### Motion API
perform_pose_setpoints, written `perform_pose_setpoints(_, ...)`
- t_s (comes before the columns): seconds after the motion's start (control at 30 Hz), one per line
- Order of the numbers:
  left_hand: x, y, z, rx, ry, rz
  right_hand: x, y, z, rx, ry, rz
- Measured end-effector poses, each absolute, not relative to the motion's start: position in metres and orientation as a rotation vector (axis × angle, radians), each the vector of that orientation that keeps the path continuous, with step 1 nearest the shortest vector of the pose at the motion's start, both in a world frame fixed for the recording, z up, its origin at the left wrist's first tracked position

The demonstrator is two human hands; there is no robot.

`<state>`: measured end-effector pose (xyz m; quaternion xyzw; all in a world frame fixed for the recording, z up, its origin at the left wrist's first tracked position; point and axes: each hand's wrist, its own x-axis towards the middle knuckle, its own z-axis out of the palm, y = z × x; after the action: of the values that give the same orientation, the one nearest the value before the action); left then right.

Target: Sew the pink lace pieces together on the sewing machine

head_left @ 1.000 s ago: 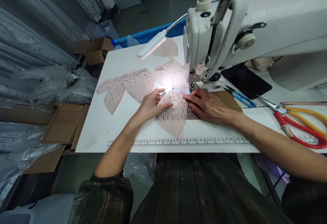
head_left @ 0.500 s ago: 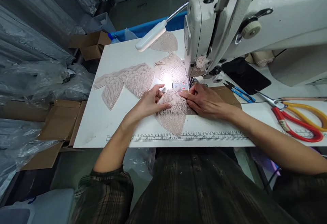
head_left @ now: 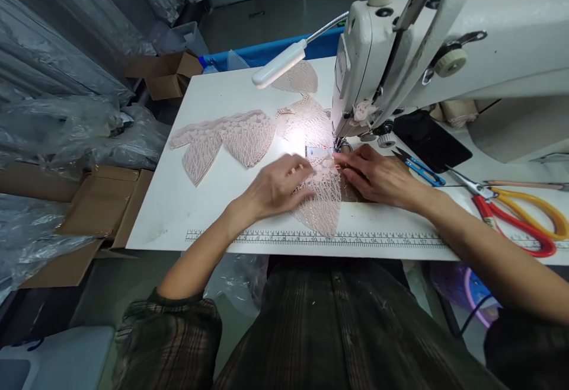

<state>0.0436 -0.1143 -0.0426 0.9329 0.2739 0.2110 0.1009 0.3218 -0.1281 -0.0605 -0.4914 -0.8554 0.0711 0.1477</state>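
A pale pink lace piece [head_left: 320,205] lies below the needle of the white sewing machine [head_left: 355,64], its rounded point toward the table's front edge. My right hand [head_left: 380,178] is at its upper right edge, thumb and index finger closed on the lace beside the presser foot [head_left: 339,143]. Over the left side of the same piece, my left hand [head_left: 280,187] hovers with bent fingers apart, slightly blurred; whether its fingertips touch the lace cannot be seen. Another lace piece [head_left: 306,118] sits under the lamp glare behind the needle.
Joined lace pieces [head_left: 246,138] lie left on the white table [head_left: 164,200]. A lamp [head_left: 280,64] hangs above. To the right are blue thread snips [head_left: 420,168], red-and-yellow-handled scissors [head_left: 502,200] and a black phone-like slab [head_left: 433,138]. A printed ruler [head_left: 275,237] runs along the front edge.
My left hand has let go of the lace edge and shifted right, over the piece. The lace has straightened a little beneath the needle. My right hand stays beside the foot; the whole view has shifted slightly.
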Motion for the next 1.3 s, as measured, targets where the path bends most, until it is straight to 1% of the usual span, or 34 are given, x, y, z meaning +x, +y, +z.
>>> perform_pose_setpoints(0.07, 0.044, -0.127, -0.04, 2.706, 0.518, 0.491, 0.327, -0.122, -0.061, -1.363, -2.479, 0.263)
perform_pose_setpoints(0.13, 0.042, -0.139, -0.039, 2.654, 0.422, 0.424, 0.328, -0.117, -0.061, -1.279, -2.53, 0.271)
perform_pose_setpoints(0.27, 0.033, -0.152, -0.04, 2.6, 0.526, 0.483, 0.326, -0.114, -0.06, -1.176, -2.596, 0.203)
perform_pose_setpoints(0.5, 0.03, -0.156, -0.042, 2.53, 0.545, 0.732, 0.333, -0.121, -0.066, -1.209, -2.459, 0.394)
perform_pose_setpoints(0.6, 0.033, -0.159, -0.037, 2.511, 0.518, 0.803, 0.33, -0.123, -0.069, -1.151, -2.514, 0.329)
perform_pose_setpoints(0.7, 0.035, -0.161, -0.037, 2.555, 0.481, 0.737, 0.325, -0.123, -0.072, -1.169, -2.572, 0.227)
perform_pose_setpoints(0.87, 0.035, -0.161, -0.05, 2.587, 0.568, 0.761, 0.327, -0.125, -0.077, -1.112, -2.515, 0.17)
perform_pose_setpoints(1.03, 0.034, -0.159, -0.058, 2.704, 0.488, 0.802, 0.329, -0.13, -0.079, -1.134, -2.506, 0.109)
perform_pose_setpoints(1.13, 0.032, -0.159, -0.059, 2.763, 0.449, 0.831, 0.328, -0.13, -0.078, -1.166, -2.504, 0.146)
perform_pose_setpoints(1.3, 0.031, -0.16, -0.063, 2.783, 0.448, 0.91, 0.327, -0.133, -0.073, -1.144, -2.418, 0.307)
